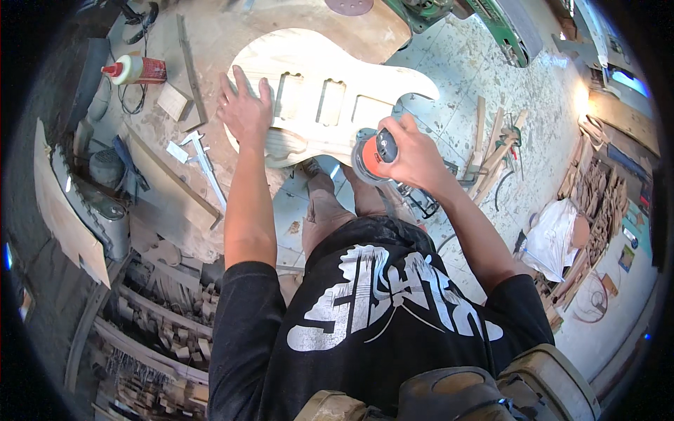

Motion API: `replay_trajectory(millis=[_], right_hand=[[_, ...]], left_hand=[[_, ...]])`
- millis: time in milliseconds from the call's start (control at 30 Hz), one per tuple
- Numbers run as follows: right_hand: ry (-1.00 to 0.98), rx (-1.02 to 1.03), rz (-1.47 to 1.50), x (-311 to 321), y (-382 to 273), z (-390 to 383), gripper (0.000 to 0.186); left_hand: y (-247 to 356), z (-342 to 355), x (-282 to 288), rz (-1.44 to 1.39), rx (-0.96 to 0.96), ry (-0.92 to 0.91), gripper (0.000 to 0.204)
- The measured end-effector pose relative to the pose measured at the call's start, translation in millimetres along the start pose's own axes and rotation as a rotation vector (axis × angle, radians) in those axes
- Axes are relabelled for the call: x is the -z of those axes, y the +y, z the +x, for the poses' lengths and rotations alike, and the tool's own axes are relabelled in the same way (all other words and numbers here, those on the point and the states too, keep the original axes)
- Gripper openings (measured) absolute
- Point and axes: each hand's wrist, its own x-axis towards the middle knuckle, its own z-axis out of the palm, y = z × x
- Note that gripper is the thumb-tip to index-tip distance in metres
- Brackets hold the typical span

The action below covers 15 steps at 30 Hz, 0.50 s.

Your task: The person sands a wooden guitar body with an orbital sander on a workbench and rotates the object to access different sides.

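A pale wooden electric guitar body (309,50) lies face up at the edge of the workbench, several cut-out cavities along its middle. Flat on its left end rests my left hand (247,112), fingers spread and gripping nothing. My right hand (415,156) is wrapped round an orange and black orbital sander (374,156). The sander sits at the body's near right edge, its pad tilted; whether the pad touches the wood I cannot tell. My right palm and arm hide part of the tool.
Left on the bench (200,35) are a red-capped glue bottle (133,69), a wood block (173,102), a caliper (202,160) and a long wood strip (168,175). A green machine (502,28) stands far right. Wood strips and clamps (497,151) lie on the floor.
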Motion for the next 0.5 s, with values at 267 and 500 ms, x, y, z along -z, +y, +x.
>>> replay_trajectory(millis=[267,500], right_hand=[[0.003,-0.036,-0.055,6.6,26.0,-10.2,0.059],[0.013,-0.022,-0.045,-1.1,9.5,-5.0,0.06]], left_hand=[[-2.8,1.9,-1.5,0.037,0.025,-0.027,0.074],[1.0,0.6,0.6,0.023,-0.016,-0.001,0.073]])
